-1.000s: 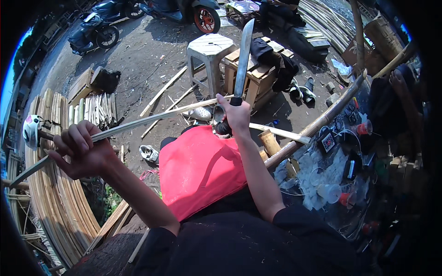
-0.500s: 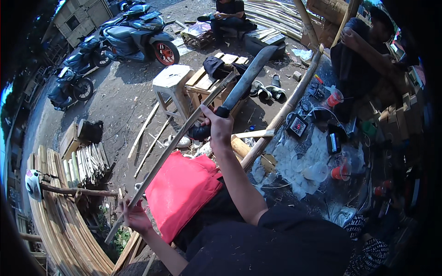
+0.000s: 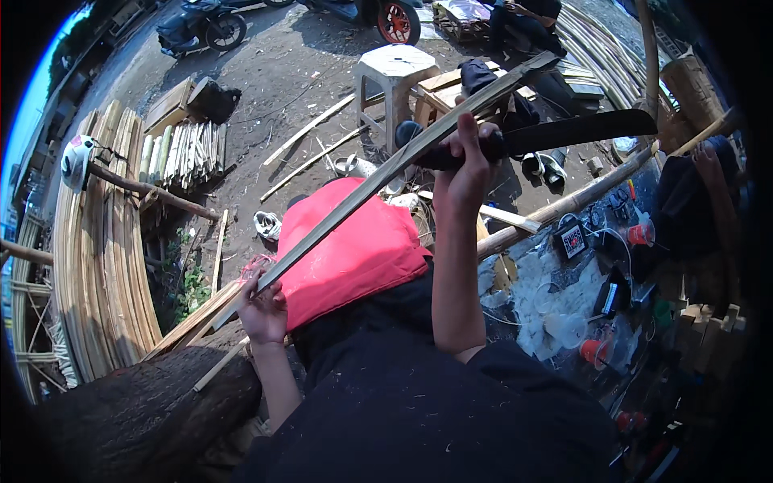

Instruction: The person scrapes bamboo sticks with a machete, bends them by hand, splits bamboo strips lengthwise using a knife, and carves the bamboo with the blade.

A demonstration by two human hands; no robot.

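A long, flat bamboo strip (image 3: 346, 207) slants across my lap, its far end up at the right. Near its lower end, the fingers of my left hand (image 3: 264, 315) are closed around it. My right hand (image 3: 467, 171) grips the black handle of a machete (image 3: 588, 133), and its raised thumb lies against the strip. The dark, broad blade points to the right, with its edge away from the strip. A red cloth (image 3: 346, 241) covers my knees below the strip.
A white stool (image 3: 394, 63) stands ahead. Long bamboo slats (image 3: 105, 266) are stacked at the left, beside a wooden pole (image 3: 153, 189). A thick log (image 3: 153, 410) lies at the lower left. To the right, past a pole (image 3: 555, 213), are cups and a seated person (image 3: 696, 201).
My view has turned left. The machete has swung from pointing up and away to pointing right, and my right hand has rolled over. The strip stays in my left hand.
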